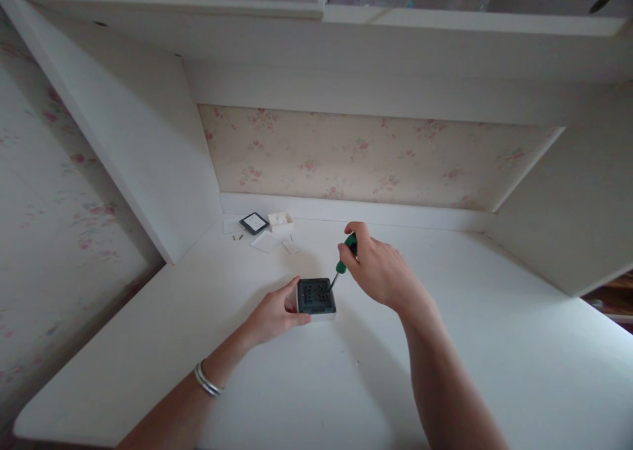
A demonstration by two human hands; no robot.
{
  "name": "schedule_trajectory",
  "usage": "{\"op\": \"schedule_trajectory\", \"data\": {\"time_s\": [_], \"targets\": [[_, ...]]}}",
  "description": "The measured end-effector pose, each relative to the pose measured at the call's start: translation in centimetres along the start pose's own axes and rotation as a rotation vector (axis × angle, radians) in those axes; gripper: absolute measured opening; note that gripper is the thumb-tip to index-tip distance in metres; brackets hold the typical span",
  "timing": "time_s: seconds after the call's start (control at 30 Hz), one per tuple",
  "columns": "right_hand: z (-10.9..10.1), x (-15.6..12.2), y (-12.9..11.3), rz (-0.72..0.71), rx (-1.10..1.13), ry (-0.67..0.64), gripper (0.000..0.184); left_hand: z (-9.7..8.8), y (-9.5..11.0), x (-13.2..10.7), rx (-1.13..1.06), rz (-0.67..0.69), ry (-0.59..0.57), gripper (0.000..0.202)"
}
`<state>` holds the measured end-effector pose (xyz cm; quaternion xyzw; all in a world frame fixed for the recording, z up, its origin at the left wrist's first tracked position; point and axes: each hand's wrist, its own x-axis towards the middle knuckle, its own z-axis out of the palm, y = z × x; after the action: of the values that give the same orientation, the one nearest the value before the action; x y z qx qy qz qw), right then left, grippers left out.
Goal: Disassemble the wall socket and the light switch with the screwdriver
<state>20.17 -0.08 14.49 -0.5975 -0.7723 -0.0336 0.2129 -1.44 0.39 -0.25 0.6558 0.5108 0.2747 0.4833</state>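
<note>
A square box with a dark grey face and white sides (315, 297) sits on the white desktop; it looks like a wall switch or socket on its back box. My left hand (277, 311) grips it from the left, thumb along the near side and fingers behind. My right hand (370, 262) is wrapped round the green handle of a screwdriver (341, 265). The screwdriver is tilted, and its shaft reaches down to the right edge of the dark face. Whether the tip sits in a screw is too small to tell.
Toward the back left lie a dark-framed square plate (254, 223), a small open white box (281, 222), a clear plastic sheet (266, 242) and two tiny screws (238, 237). A white side panel (133, 134) and overhead shelf (346, 48) enclose the desk (469, 325).
</note>
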Motion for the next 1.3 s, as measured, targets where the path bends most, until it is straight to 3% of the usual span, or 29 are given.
{"op": "schedule_trajectory", "data": {"time_s": [0.13,0.27,0.33,0.63,0.87,1.0,1.13,1.3], "targets": [[-0.19,0.02,-0.48,-0.048,0.062,0.016,0.029,0.08,-0.46,0.27,-0.018,0.008,-0.014,0.098],[0.00,0.32,-0.65,0.130,-0.114,0.131,0.044,0.17,-0.78,0.42,-0.030,0.007,-0.006,0.099],[0.09,0.40,-0.48,0.158,-0.150,0.147,0.041,0.18,-0.86,0.46,-0.037,0.004,-0.008,0.099],[-0.52,-0.12,-0.56,-0.025,0.005,0.042,0.027,0.00,-0.43,0.28,-0.066,0.015,-0.016,0.100],[0.22,0.55,-0.82,0.232,-0.205,0.106,0.047,0.03,-0.32,0.23,-0.062,0.013,-0.013,0.099],[-0.02,0.29,-0.29,0.105,-0.078,0.061,0.029,0.07,-0.39,0.24,-0.076,0.011,-0.024,0.099],[-0.35,-0.03,-0.60,0.027,0.013,0.030,0.025,0.05,-0.26,0.17,-0.069,0.014,-0.017,0.099],[0.11,0.32,-1.05,0.197,-0.165,0.101,0.042,0.08,-0.38,0.22,-0.060,0.028,-0.012,0.098]]}}
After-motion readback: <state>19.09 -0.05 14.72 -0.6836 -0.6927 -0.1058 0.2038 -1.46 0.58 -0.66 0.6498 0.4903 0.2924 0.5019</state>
